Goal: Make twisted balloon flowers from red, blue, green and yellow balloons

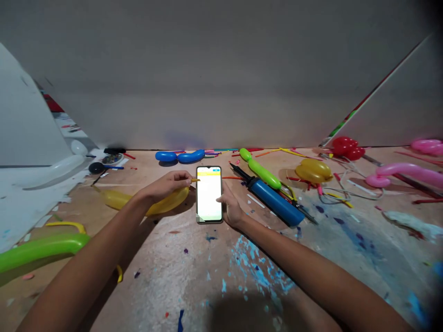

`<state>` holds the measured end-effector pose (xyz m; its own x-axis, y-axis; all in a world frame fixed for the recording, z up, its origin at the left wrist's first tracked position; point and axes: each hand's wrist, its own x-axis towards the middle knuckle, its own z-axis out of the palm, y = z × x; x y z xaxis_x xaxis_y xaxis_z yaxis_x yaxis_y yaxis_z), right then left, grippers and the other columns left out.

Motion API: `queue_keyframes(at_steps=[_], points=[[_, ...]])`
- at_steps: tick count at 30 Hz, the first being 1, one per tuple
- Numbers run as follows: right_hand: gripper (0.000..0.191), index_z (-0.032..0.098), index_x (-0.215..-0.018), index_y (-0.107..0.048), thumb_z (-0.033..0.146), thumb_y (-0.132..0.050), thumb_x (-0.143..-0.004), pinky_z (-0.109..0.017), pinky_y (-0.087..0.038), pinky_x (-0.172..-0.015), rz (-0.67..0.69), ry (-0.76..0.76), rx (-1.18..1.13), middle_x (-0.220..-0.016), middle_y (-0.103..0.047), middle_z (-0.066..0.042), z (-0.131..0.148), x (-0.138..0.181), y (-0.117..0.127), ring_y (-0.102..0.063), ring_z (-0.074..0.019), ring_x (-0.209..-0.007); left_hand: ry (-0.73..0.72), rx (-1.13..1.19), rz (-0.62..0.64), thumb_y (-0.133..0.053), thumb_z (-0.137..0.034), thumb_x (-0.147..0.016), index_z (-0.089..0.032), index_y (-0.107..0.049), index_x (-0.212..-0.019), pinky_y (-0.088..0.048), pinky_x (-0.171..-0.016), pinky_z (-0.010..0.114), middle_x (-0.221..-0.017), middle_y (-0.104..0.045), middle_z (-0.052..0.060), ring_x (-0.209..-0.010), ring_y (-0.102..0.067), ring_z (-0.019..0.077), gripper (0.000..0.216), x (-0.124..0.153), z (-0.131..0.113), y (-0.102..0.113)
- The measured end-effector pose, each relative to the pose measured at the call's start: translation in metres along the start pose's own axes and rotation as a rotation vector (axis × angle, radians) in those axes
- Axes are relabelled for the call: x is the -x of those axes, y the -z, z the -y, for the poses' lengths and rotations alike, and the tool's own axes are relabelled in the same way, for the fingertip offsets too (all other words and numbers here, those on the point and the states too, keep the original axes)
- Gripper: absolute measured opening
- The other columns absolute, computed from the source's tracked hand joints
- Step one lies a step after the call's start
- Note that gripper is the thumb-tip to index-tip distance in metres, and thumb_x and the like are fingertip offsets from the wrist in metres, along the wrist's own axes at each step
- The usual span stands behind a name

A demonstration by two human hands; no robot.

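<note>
My right hand (231,205) grips a smartphone (209,196) by its right side, thumb over the edge of the lit, mostly white screen. The phone stands upright in my view, above the paint-stained surface. Left of it, my left hand (171,184) pinches the thin end of a long yellow balloon (169,201). That end points at the phone's left edge. The inflated body of the balloon passes beneath my left wrist and shows again on the far side. My right fingers are mostly hidden behind the phone.
A blue balloon pump (275,200) lies right of the phone beside a green balloon (265,173). Blue balloons (190,157) rest along the back wall. Yellow (313,170), red (346,147) and pink balloons (408,170) lie right. Another green balloon (44,249) is front left.
</note>
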<state>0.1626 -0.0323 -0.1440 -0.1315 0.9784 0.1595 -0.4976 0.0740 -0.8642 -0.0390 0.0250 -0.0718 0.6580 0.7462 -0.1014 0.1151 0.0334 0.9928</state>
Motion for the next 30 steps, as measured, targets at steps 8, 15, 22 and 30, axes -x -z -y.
queue_keyframes(at_steps=[8, 15, 22, 30], points=[[0.067, 0.025, -0.127, -0.049, 0.010, -0.057, -0.063, -0.044, -0.046, -0.098, 0.109, -0.035, 0.174, -0.129, -0.060, -0.004, 0.014, 0.003, -0.002, -0.056, -0.0267, -0.118, -0.031, 0.060, -0.015, -0.063, -0.031, -0.083, -0.016, -0.059, -0.094, -0.048, -0.084, 0.035, -0.096, -0.067, 0.007, -0.087, -0.065, 0.0180, 0.019, 0.004, -0.001, 0.011], [0.071, 0.025, -0.133, -0.045, 0.015, -0.070, -0.067, -0.045, -0.048, -0.094, 0.259, -0.193, 0.239, -0.136, -0.056, -0.008, 0.029, 0.004, 0.002, -0.058, -0.0275, -0.117, -0.029, 0.070, -0.063, -0.064, -0.029, -0.082, -0.015, -0.057, -0.090, -0.049, -0.081, 0.034, -0.093, -0.067, 0.007, -0.087, -0.065, 0.0190, 0.018, 0.005, -0.008, 0.012], [0.071, 0.025, -0.138, -0.041, 0.016, -0.068, -0.072, -0.044, -0.050, -0.092, 0.327, -0.283, 0.221, -0.137, -0.055, -0.009, 0.027, 0.007, 0.012, -0.059, -0.0266, -0.116, -0.043, 0.055, -0.083, -0.064, -0.031, -0.082, -0.016, -0.057, -0.089, -0.049, -0.077, 0.031, -0.091, -0.067, 0.006, -0.084, -0.065, 0.0176, 0.018, 0.004, -0.007, 0.011], [0.070, 0.024, -0.132, -0.049, 0.010, -0.066, -0.066, -0.045, -0.044, -0.099, 0.300, -0.174, 0.305, -0.132, -0.059, -0.005, 0.031, 0.005, 0.008, -0.056, -0.0271, -0.119, -0.053, -0.106, -0.216, -0.064, -0.032, -0.080, -0.016, -0.059, -0.082, -0.046, -0.067, 0.027, -0.078, -0.064, 0.002, -0.069, -0.059, 0.0138, 0.017, 0.004, -0.014, 0.004]])
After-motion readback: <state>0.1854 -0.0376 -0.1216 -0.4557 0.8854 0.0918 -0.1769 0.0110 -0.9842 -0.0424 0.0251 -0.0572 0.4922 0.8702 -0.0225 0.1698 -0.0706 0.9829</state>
